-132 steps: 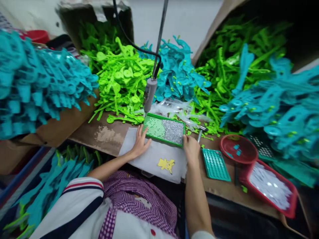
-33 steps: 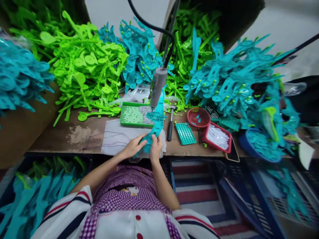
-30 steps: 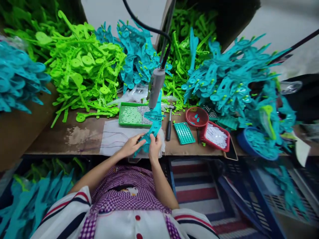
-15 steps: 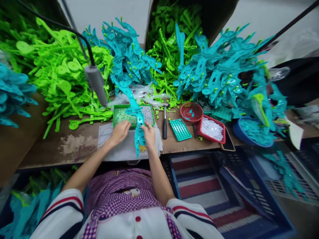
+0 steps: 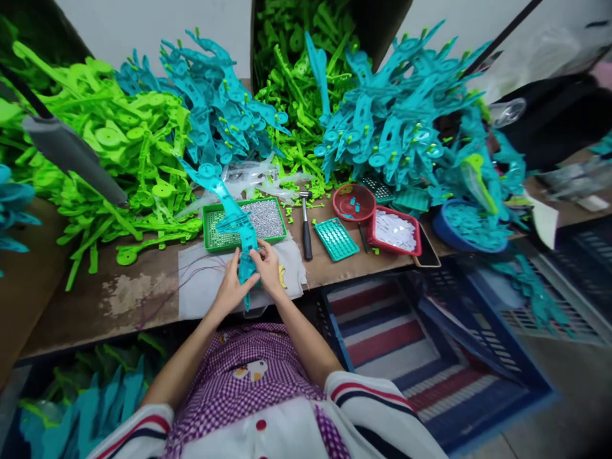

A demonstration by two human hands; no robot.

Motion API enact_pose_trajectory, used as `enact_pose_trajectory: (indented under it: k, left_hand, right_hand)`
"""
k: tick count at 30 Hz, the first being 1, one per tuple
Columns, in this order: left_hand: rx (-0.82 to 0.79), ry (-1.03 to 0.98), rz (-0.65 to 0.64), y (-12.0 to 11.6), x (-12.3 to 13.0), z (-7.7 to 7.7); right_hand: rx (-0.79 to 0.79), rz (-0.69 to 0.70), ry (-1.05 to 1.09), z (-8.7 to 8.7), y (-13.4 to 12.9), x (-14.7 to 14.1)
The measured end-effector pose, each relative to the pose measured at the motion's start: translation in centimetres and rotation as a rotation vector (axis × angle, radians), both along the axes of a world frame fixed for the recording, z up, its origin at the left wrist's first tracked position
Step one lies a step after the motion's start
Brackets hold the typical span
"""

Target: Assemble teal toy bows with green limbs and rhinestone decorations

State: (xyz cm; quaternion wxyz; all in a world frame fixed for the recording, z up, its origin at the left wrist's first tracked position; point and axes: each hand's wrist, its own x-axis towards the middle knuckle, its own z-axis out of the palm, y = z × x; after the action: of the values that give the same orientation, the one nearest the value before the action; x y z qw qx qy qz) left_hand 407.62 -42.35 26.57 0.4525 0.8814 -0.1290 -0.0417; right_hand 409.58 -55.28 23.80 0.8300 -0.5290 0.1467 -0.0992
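Note:
Both hands grip a long blue plastic part [image 5: 233,213] near its lower end, above the front of the bench. My left hand [image 5: 233,287] closes on its left edge, with the thumb across it. My right hand [image 5: 268,264] pinches the right edge a little higher up. The part slants up and left over a green tray [image 5: 209,239], which has a perforated left side and small metallic pieces on the right. Beneath the hands lies a pale cloth [image 5: 191,296]. A small yellow piece [image 5: 282,276] sits beside my right wrist.
Right of the tray lie a hammer [image 5: 306,233], a teal grid tray [image 5: 337,240], a red bowl [image 5: 354,204] and a red basket of white pieces [image 5: 394,229]. Piles of green parts [image 5: 124,146] and blue parts [image 5: 382,121] stand behind. A grey tool [image 5: 71,153] hangs at left.
My left hand has come over to the blue part and now grips it; before, it was apart from it at the left. The view has shifted a little.

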Motion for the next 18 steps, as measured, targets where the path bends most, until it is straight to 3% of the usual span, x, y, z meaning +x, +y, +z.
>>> enact_pose_trajectory:
  k: [3, 6, 9, 13, 15, 18]
  left_hand:
    - [-0.158, 0.069, 0.022, -1.6, 1.5, -1.6]
    - [-0.191, 0.063, 0.118, -1.8, 2.6, -2.4]
    - [-0.176, 0.034, 0.213, -1.4, 2.8, -2.7]
    - [-0.155, 0.000, 0.220, -1.2, 2.5, -3.0]
    - [-0.151, 0.001, 0.223, -1.3, 2.4, -3.1]
    - [-0.143, 0.000, 0.210, -1.4, 2.3, -3.2]
  right_hand:
    - [-0.121, 0.054, -0.057, 0.1, -0.3, 0.1]
    - [-0.410, 0.073, -0.120, 0.1, -3.0, -0.9]
    - [-0.678, -0.106, -0.057, -0.7, -9.0, -2.3]
    - [-1.040, -0.351, 0.252, -2.9, -18.8, -2.4]
    - [-1.159, -0.293, 0.391, -4.0, -21.7, -1.9]
    - [-1.262, -0.193, 0.454, -5.6, -22.8, -1.6]
